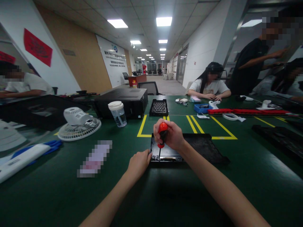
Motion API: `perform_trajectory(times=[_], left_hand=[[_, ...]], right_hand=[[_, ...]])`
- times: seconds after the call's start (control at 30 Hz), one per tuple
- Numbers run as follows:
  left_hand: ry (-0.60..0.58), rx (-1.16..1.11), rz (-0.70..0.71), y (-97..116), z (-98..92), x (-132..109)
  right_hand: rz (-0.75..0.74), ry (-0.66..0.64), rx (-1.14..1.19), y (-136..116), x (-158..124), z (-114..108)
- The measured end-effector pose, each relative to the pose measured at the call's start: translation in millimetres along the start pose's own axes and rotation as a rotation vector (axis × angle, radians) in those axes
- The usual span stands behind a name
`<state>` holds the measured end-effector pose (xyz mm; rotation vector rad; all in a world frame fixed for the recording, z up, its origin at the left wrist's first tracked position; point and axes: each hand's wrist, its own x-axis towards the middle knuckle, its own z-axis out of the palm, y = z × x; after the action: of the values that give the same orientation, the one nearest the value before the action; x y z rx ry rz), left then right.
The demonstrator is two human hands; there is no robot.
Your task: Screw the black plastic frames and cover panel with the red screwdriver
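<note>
Firmly, the right hand (171, 134) is wrapped round a screwdriver with a bulbous red-and-black handle (163, 126), held nearly upright with the thin dark shaft pointing down; the left hand (139, 161) lies against the left edge of a flat black rectangular panel with shiny silver metal parts (208, 146), its thumb at the rim, though whether the hidden fingers grip it I cannot tell. That panel lies on the dark green tabletop (94, 201), straight ahead of the person, and the shaft meets its near left corner; the tip is too small to judge as seated or not. If it sits badly or leans, it could slip and scratch the silver surface; a skid leftward could jab the left thumb, which is just beside the shaft; with only one edge steadied, a hard twist might swing the panel round. Farther out, a black tray with a grid of small cells (158, 107) and a clear plastic cup with a white lid (117, 114) stand well apart; a knocked cup might wet the work.
</note>
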<state>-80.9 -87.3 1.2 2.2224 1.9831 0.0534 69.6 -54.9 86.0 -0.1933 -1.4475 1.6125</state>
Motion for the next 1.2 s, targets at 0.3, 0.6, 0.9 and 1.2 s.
perform_trajectory(times=[0.3,0.6,0.9,1.2], left_hand=[[0.006,0.003,0.015,-1.4,1.5,0.1],[0.013,0.0,0.017,-1.9,1.7,0.3],[0.018,-0.006,0.014,-2.5,2.7,0.6],[0.015,0.0,0.022,-2.5,2.2,0.8]], right_hand=[[0.0,-0.065,0.003,-1.1,2.1,-2.2],[-0.006,-0.107,0.042,2.3,3.0,-10.4],[-0.024,-0.137,-0.006,2.0,3.3,-10.5],[-0.028,-0.097,-0.023,3.3,2.2,-11.3]])
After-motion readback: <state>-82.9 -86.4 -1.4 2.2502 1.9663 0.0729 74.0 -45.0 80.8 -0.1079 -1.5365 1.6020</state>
